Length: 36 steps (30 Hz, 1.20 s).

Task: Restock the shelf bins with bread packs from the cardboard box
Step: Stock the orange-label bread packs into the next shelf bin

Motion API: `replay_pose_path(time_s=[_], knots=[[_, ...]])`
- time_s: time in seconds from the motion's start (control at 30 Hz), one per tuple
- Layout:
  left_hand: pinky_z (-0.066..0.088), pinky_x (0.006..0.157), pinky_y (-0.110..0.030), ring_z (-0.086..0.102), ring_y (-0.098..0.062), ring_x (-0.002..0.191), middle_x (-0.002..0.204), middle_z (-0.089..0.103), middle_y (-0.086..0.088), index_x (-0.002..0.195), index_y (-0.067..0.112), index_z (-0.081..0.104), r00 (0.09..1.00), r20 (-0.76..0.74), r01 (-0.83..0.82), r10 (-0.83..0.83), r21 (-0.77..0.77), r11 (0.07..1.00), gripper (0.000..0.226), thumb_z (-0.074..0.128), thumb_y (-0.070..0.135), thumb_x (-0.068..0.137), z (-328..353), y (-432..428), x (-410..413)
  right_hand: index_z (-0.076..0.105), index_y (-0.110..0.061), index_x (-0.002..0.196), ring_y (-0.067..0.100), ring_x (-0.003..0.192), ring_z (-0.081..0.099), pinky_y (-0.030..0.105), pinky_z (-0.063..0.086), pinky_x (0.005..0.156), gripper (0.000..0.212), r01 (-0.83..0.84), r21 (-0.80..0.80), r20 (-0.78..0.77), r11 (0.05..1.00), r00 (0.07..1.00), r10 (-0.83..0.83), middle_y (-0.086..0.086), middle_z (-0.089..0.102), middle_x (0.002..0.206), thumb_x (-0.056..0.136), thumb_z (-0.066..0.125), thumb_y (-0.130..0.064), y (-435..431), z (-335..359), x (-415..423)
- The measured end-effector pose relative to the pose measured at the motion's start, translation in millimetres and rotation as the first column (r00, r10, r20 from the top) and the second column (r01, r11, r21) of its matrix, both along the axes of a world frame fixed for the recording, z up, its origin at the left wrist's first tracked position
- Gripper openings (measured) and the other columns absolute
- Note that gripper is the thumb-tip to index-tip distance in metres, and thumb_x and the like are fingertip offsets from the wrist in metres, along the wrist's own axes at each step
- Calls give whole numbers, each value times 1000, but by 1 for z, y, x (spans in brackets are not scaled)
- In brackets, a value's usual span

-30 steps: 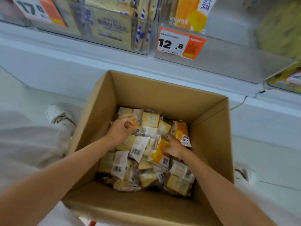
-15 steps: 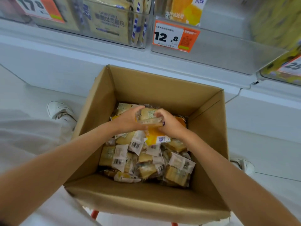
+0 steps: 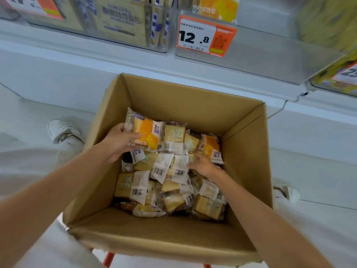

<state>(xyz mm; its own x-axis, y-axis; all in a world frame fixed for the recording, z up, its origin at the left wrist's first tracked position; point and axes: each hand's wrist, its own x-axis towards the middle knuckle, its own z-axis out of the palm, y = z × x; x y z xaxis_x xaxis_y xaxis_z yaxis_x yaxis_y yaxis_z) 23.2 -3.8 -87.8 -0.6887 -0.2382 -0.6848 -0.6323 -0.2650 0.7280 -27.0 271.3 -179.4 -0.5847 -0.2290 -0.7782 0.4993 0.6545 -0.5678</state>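
An open cardboard box [image 3: 193, 105] stands below me, filled with several small bread packs [image 3: 160, 171] in clear and orange wrappers. My left hand [image 3: 117, 144] grips a stack of orange-and-yellow bread packs [image 3: 144, 130], lifted a little above the heap at the box's far left. My right hand [image 3: 202, 163] reaches down into the heap on the right, fingers lying on a pack next to an orange pack [image 3: 211, 147]; whether it holds one is hidden. Clear shelf bins [image 3: 260, 55] hang above the box.
An orange price tag reading 12.8 [image 3: 204, 35] is fixed on the middle bin. The left bin [image 3: 123, 22] holds larger bread bags. White shoes [image 3: 61, 130] [image 3: 287, 192] stand either side of the box on the pale floor. Red stool legs [image 3: 108, 259] show under the box.
Both hands met over one pack half a second ago. Now the left hand has lifted packs up and left, while the right hand has dropped back into the heap on the right.
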Motion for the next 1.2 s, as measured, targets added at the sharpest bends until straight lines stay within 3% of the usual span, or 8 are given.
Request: replay_pose_path(time_s=[0.33, 0.47, 0.63, 0.77, 0.87, 0.97, 1.1, 1.2], knots=[[56, 84, -49, 61, -27, 115, 128, 60, -1, 123, 26, 50, 994, 22, 106, -105, -81, 991, 30, 61, 17, 96, -6, 14, 0, 62, -13, 102, 19, 84, 67, 34, 56, 75, 11, 186, -142, 26, 972, 983, -184, 7, 69, 101, 92, 62, -8, -15, 25, 2], [53, 92, -54, 61, -22, 114, 129, 62, -6, 133, 19, 51, 991, 1, 135, -135, 24, 991, 33, 53, 15, 101, 1, 36, -1, 41, -13, 69, 13, 55, 42, 27, 33, 57, 30, 78, -78, -339, 994, 936, -100, -2, 40, 63, 92, 60, -17, -7, 86, -17], [56, 87, -56, 63, -30, 117, 130, 63, -9, 134, 23, 54, 975, -159, 201, -159, 301, 932, 50, 55, 51, 92, 25, 75, -10, 69, -22, 92, 11, 101, 63, 30, 47, 91, 35, 43, -365, -276, 930, 949, -152, -3, 70, 103, 97, 47, -48, -40, 140, -21], [60, 78, -48, 70, -30, 100, 122, 66, -18, 129, 6, 57, 988, -140, -14, 64, 332, 943, 43, 67, 26, 92, 43, 83, -22, 70, -21, 115, 13, 124, 53, 34, 39, 107, 29, -16, -416, -281, 909, 953, -112, -1, 62, 131, 92, 56, -34, -40, 152, -23], [61, 73, -50, 66, -34, 101, 119, 64, -23, 125, 4, 53, 987, -98, -74, 131, 446, 892, 28, 56, 12, 99, 52, 75, -25, 57, -21, 129, 17, 117, 57, 41, 47, 102, 43, 141, -255, -415, 957, 878, -240, 2, 59, 133, 89, 66, -33, -17, 150, -33], [56, 85, -56, 62, -36, 114, 127, 62, -23, 128, 4, 52, 988, -124, -13, 91, 522, 853, 30, 52, 7, 98, 64, 72, -24, 41, -20, 142, 23, 122, 55, 46, 49, 97, 85, 216, -195, -148, 957, 958, -246, 0, 52, 140, 74, 73, -60, -1, 152, -33], [50, 93, -57, 64, -35, 113, 125, 65, -20, 121, 12, 57, 959, -258, 216, -120, 383, 898, 38, 44, -10, 93, 83, 71, -24, 59, -10, 121, 25, 104, 67, 35, 58, 80, 38, 330, -411, 42, 850, 938, -343, 14, 65, 124, 86, 72, -19, 6, 167, -30], [47, 100, -56, 62, -36, 118, 132, 60, -21, 127, 13, 57, 929, -318, 278, -189, 263, 924, 46, 54, -11, 88, 99, 59, -27, 58, -10, 123, 14, 92, 68, 25, 59, 73, 42, 154, -377, -265, 913, 927, -266, 9, 66, 117, 84, 73, -8, 12, 196, -38]])
